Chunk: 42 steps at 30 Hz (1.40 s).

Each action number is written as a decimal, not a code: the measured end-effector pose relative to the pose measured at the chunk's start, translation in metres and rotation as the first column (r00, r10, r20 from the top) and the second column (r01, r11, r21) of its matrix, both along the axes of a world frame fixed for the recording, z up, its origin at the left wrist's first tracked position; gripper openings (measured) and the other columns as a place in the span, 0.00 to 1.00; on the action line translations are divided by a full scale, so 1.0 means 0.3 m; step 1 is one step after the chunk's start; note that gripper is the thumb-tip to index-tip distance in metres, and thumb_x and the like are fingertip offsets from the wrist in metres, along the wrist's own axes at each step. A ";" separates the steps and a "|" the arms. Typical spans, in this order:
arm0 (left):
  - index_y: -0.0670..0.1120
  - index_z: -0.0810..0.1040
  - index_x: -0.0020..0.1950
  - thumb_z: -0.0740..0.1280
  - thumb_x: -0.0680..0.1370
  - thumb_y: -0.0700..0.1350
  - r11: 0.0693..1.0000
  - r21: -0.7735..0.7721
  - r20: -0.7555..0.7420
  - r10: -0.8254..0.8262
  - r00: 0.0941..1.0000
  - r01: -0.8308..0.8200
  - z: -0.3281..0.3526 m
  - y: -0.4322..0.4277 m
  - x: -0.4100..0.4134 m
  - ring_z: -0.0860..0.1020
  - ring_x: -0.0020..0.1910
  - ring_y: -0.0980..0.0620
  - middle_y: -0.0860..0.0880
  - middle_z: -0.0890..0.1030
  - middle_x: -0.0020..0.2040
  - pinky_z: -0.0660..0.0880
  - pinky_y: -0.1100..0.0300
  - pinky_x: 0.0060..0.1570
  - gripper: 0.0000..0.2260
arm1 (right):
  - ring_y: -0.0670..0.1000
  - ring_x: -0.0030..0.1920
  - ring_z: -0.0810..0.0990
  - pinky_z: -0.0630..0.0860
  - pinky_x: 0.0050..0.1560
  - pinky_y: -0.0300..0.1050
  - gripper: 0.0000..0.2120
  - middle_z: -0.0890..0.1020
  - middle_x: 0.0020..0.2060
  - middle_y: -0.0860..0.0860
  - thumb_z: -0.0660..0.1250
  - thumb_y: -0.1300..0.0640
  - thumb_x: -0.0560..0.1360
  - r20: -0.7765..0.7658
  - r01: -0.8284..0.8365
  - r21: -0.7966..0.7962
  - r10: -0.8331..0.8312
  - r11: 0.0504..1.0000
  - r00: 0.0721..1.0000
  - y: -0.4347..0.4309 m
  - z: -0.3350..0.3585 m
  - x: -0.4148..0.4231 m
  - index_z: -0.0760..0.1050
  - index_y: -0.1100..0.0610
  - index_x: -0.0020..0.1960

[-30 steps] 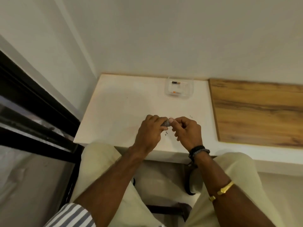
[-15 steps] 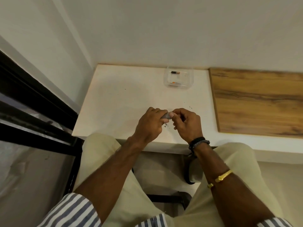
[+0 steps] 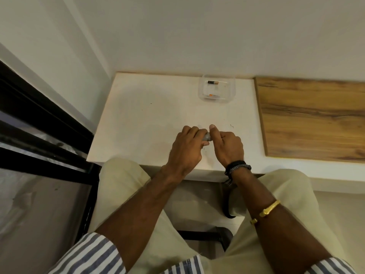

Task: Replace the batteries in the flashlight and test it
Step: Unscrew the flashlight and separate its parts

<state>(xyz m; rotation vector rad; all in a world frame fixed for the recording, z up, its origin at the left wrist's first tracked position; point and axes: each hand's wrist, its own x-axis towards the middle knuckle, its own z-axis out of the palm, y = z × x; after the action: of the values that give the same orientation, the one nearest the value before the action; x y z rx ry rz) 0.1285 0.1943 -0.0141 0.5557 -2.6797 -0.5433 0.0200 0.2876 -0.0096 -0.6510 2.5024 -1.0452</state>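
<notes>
Over the white tabletop [image 3: 150,115], the left hand [image 3: 185,149] stayed clenched around the small grey metal flashlight [image 3: 207,137] while the right hand [image 3: 229,147], moments earlier pinching its end, had lifted its thumb, suggesting the cap was mid-twist.

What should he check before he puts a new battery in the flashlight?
1. Flashlight held in both hands: ok, left hand and right hand grip it.
2. Flashlight open: cannot tell, the hands hide it.
3. Old batteries out: cannot tell.
4. Spare battery ready: ok, it lies in the clear tub.
5. Tub upright on the table: ok.
</notes>
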 end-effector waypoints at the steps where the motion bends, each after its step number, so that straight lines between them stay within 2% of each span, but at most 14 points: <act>1: 0.40 0.78 0.60 0.71 0.74 0.36 0.999 0.033 -0.008 -0.005 1.000 0.005 -0.002 -0.004 0.001 0.76 0.50 0.43 0.44 0.82 0.53 0.77 0.50 0.45 0.15 | 0.50 0.27 0.68 0.64 0.32 0.45 0.31 0.72 0.23 0.50 0.55 0.36 0.82 0.001 -0.031 -0.019 0.031 0.999 1.000 0.001 0.003 0.001 0.77 0.56 0.31; 7: 0.39 0.78 0.61 0.65 0.81 0.40 0.981 0.178 -0.056 -0.074 0.996 0.083 -0.015 -0.054 0.000 0.74 0.49 0.48 0.44 0.83 0.53 0.71 0.57 0.49 0.10 | 0.55 0.32 0.74 0.70 0.37 0.49 0.30 0.81 0.32 0.60 0.54 0.41 0.84 -0.034 -0.163 -0.055 0.161 0.985 0.986 0.007 0.020 -0.002 0.81 0.62 0.41; 11: 0.40 0.80 0.60 0.63 0.83 0.43 0.923 0.367 -0.102 -0.085 0.991 0.117 -0.016 -0.071 0.011 0.78 0.46 0.48 0.44 0.85 0.50 0.76 0.53 0.49 0.10 | 0.49 0.33 0.72 0.70 0.37 0.46 0.19 0.76 0.33 0.49 0.57 0.46 0.85 -0.032 -0.277 -0.089 0.275 0.957 0.961 0.015 0.024 0.008 0.74 0.60 0.45; 16: 0.39 0.77 0.63 0.63 0.83 0.43 0.941 0.339 -0.050 0.015 0.999 0.003 -0.046 -0.090 0.019 0.75 0.48 0.48 0.42 0.82 0.53 0.77 0.48 0.50 0.12 | 0.45 0.37 0.75 0.73 0.41 0.42 0.03 0.77 0.38 0.45 0.67 0.57 0.81 -0.043 -0.323 -0.176 0.321 0.930 0.946 0.032 0.023 -0.017 0.77 0.57 0.53; 19: 0.42 0.78 0.63 0.64 0.82 0.45 0.954 0.298 -0.028 0.007 1.000 0.002 -0.056 -0.087 0.021 0.73 0.49 0.50 0.45 0.82 0.53 0.75 0.52 0.50 0.12 | 0.53 0.37 0.81 0.79 0.41 0.48 0.13 0.83 0.37 0.51 0.69 0.47 0.80 0.025 -0.207 -0.186 0.215 0.960 0.976 0.034 0.033 -0.011 0.81 0.57 0.49; 21: 0.44 0.78 0.62 0.64 0.82 0.46 0.965 0.262 0.005 -0.025 1.000 0.023 -0.059 -0.082 0.020 0.72 0.49 0.51 0.46 0.82 0.53 0.74 0.53 0.49 0.12 | 0.51 0.34 0.81 0.78 0.37 0.43 0.18 0.83 0.34 0.51 0.67 0.42 0.80 0.031 -0.190 -0.165 0.198 0.968 0.980 0.029 0.036 -0.014 0.81 0.57 0.44; 23: 0.44 0.78 0.61 0.62 0.81 0.48 0.970 0.238 0.017 -0.050 0.999 0.045 -0.062 -0.078 0.023 0.71 0.48 0.51 0.47 0.82 0.52 0.72 0.55 0.47 0.12 | 0.46 0.31 0.81 0.75 0.35 0.37 0.16 0.82 0.32 0.48 0.67 0.45 0.81 0.011 -0.216 -0.159 0.220 0.963 0.975 0.034 0.037 -0.020 0.81 0.57 0.44; 26: 0.43 0.78 0.62 0.63 0.81 0.47 0.971 0.235 0.013 -0.043 0.999 0.038 -0.064 -0.077 0.031 0.70 0.48 0.52 0.46 0.82 0.52 0.72 0.55 0.47 0.13 | 0.47 0.40 0.83 0.78 0.43 0.40 0.06 0.84 0.42 0.50 0.71 0.57 0.79 -0.014 -0.307 -0.221 0.312 0.926 0.950 0.049 0.031 -0.024 0.82 0.58 0.53; 29: 0.42 0.78 0.63 0.64 0.82 0.45 0.975 0.224 0.012 -0.015 1.000 0.012 -0.058 -0.076 0.031 0.73 0.49 0.48 0.44 0.82 0.54 0.74 0.51 0.50 0.13 | 0.43 0.44 0.83 0.79 0.45 0.37 0.13 0.85 0.48 0.48 0.74 0.55 0.77 0.006 -0.277 -0.285 0.290 0.918 0.957 0.050 0.036 -0.022 0.80 0.54 0.60; 31: 0.41 0.78 0.63 0.64 0.81 0.45 0.976 0.216 0.001 -0.012 1.000 0.012 -0.047 -0.072 0.030 0.73 0.49 0.48 0.44 0.82 0.54 0.73 0.52 0.49 0.13 | 0.45 0.41 0.85 0.83 0.43 0.41 0.13 0.86 0.45 0.49 0.71 0.48 0.79 0.058 -0.171 -0.284 0.195 0.943 0.979 0.039 0.045 -0.023 0.80 0.55 0.58; 33: 0.42 0.78 0.63 0.64 0.82 0.45 0.981 0.194 0.001 -0.027 1.000 0.026 -0.043 -0.068 0.031 0.69 0.47 0.51 0.44 0.82 0.53 0.70 0.56 0.48 0.12 | 0.44 0.34 0.85 0.84 0.37 0.45 0.15 0.85 0.37 0.50 0.68 0.46 0.81 0.036 -0.169 -0.229 0.182 0.959 0.983 0.039 0.035 -0.032 0.82 0.58 0.50; 35: 0.42 0.78 0.63 0.64 0.82 0.45 0.983 0.182 0.012 -0.034 0.999 0.032 -0.043 -0.064 0.033 0.68 0.48 0.52 0.44 0.82 0.53 0.68 0.57 0.48 0.12 | 0.43 0.32 0.84 0.82 0.34 0.40 0.12 0.84 0.34 0.49 0.68 0.51 0.81 0.034 -0.198 -0.210 0.209 0.958 0.977 0.047 0.023 -0.039 0.82 0.60 0.47; 38: 0.42 0.78 0.63 0.64 0.82 0.45 0.986 0.167 0.005 -0.024 1.000 0.023 -0.038 -0.061 0.032 0.68 0.48 0.52 0.44 0.82 0.53 0.68 0.58 0.48 0.12 | 0.48 0.37 0.86 0.84 0.39 0.39 0.04 0.86 0.39 0.52 0.70 0.58 0.80 0.073 -0.176 -0.276 0.203 0.945 0.977 0.060 0.014 -0.051 0.83 0.57 0.51; 42: 0.41 0.78 0.63 0.67 0.81 0.44 0.990 0.143 -0.002 -0.013 1.000 0.013 -0.027 -0.056 0.026 0.74 0.50 0.47 0.44 0.83 0.54 0.71 0.54 0.49 0.13 | 0.45 0.32 0.85 0.80 0.31 0.35 0.18 0.86 0.35 0.48 0.67 0.39 0.78 0.131 -0.144 -0.256 0.182 0.956 0.975 0.050 0.021 -0.042 0.83 0.52 0.46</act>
<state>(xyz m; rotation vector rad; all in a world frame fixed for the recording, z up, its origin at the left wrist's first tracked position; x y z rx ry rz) 0.1363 0.1775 -0.0222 0.5767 -2.6589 -0.7436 0.0074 0.3026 -0.0033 -0.8004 2.1669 -1.3006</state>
